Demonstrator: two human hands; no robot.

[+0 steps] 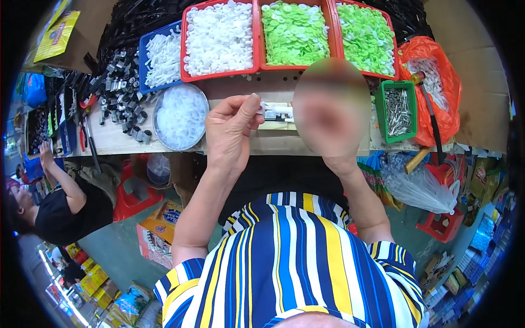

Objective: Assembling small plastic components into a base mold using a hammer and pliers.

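My left hand (234, 123) is closed in a pinch, thumb against fingers, on a small white plastic part (262, 109). Just right of it, a white rod-like piece (280, 109) lies over a pale assembly (276, 126) at the bench edge. A blurred oval covers most of my right hand (340, 159); its wrist shows below, but the fingers and anything in them are hidden. Beside my left hand stands a round metal bowl (206, 98) of translucent plastic pieces.
Red trays hold white caps (219, 38) and green discs (295, 34); a blue tray (143, 65) holds white parts. Dark metal parts (123, 90) lie left. At right are a green metal-pin tray (381, 112), a hammer (433, 117) and an orange bag (449, 104). Another person (60, 210) works far left.
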